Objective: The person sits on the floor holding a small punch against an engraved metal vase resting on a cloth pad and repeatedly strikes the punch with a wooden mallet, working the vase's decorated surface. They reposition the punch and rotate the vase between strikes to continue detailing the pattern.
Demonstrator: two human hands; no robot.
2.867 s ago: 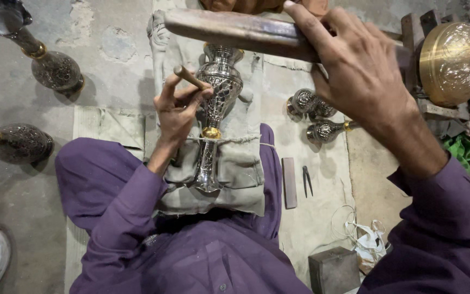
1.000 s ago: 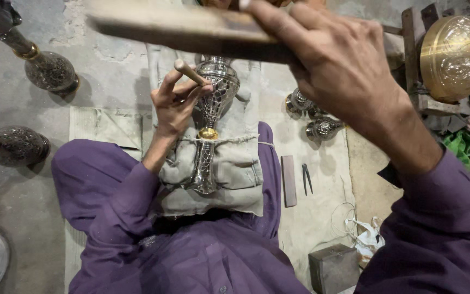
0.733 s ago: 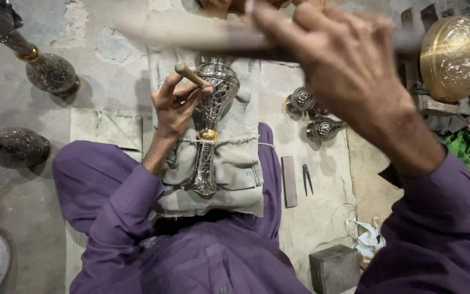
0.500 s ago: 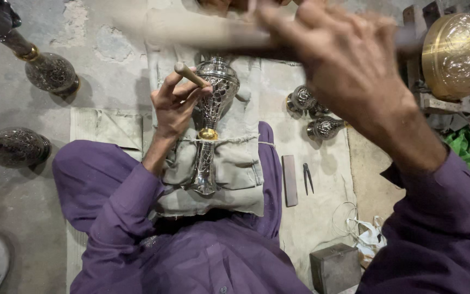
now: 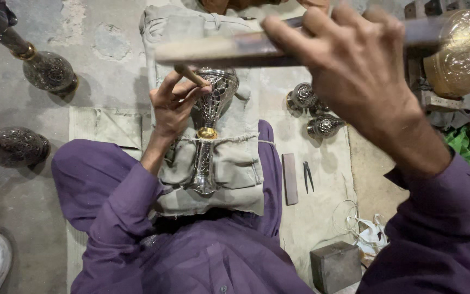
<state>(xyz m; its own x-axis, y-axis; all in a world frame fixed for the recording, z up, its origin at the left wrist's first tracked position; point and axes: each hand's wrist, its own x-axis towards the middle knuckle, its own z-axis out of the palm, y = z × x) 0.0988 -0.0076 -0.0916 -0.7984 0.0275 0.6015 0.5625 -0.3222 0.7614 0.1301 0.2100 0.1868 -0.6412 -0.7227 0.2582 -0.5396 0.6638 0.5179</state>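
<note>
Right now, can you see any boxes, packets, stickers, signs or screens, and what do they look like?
No labels, signs or screens show.
Small box: on the floor at lower right, a plain grey-brown block shape.
Crumpled wrapper or bag: just right of the box, white and wrinkled.

A patterned silver vase (image 5: 211,128) lies on its side on the near cloth cushion (image 5: 235,163), mouth far; a wooden chisel (image 5: 190,75) touches it.

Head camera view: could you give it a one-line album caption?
Left hand sets a chisel on an engraved metal vase; right hand raises a mallet.
</note>
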